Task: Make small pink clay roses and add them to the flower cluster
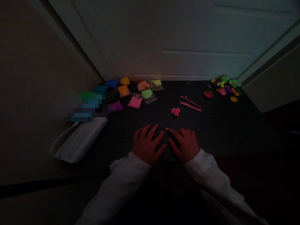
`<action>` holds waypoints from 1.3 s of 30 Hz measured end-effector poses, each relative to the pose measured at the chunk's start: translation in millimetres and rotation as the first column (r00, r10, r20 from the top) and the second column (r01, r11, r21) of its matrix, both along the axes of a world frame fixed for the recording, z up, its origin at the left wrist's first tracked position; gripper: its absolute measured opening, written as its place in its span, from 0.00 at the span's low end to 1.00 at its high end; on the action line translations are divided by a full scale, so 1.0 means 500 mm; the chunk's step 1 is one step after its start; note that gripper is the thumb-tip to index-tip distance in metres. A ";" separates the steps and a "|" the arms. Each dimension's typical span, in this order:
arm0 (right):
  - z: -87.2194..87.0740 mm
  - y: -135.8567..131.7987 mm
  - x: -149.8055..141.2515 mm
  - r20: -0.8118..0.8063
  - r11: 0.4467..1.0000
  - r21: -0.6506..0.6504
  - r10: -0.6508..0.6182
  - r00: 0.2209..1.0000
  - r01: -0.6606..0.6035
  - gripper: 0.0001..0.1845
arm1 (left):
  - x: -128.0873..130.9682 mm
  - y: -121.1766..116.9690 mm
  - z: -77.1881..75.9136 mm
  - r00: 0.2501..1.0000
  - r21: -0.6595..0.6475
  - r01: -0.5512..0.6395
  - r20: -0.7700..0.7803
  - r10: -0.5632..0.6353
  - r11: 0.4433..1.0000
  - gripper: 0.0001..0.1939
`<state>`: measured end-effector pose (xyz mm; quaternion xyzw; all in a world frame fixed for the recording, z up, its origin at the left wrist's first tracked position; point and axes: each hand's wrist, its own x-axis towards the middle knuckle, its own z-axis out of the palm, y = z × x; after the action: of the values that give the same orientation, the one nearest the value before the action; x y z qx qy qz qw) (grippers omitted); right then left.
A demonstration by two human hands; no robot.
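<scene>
My left hand (147, 144) lies with its fingers spread on the dark tabletop, palm down. At its index fingertip there is a small pale spot, too small to make out. My right hand (185, 143) is palm down too, its index finger stretched out to a tiny pink ball of clay (167, 128) that it touches. Just beyond the hands sits a pink clay cluster (175, 112) of little petal-like pieces with some green. Two pink modelling tools, a thin stick (190, 102) and a flat knife (190, 106), lie behind it to the right.
Bags of coloured clay, among them a pink bag (135, 101) and an orange bag (123, 91), line the back left. A white box-like device (81, 140) with a cable stands at the left edge. Several finished clay figures (225, 86) and a reddish-brown lump (208, 94) lie back right.
</scene>
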<state>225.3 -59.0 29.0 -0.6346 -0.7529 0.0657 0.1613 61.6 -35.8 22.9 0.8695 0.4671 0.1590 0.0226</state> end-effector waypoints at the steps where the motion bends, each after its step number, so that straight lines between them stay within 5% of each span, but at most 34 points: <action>1: 0.000 0.000 0.000 0.000 1.000 0.002 0.001 1.000 -0.001 0.20 | 0.000 0.000 0.000 1.000 0.003 -0.001 0.005 0.001 1.000 0.21; 39: -0.003 0.048 -0.013 -0.089 0.995 0.027 -0.095 0.992 0.097 0.14 | -0.004 0.006 -0.003 0.996 0.009 -0.055 0.069 0.054 0.998 0.24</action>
<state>218.6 -35.1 27.4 -0.6640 -0.7147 0.0741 0.2070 59.3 -32.7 21.4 0.8506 0.4886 0.1919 0.0294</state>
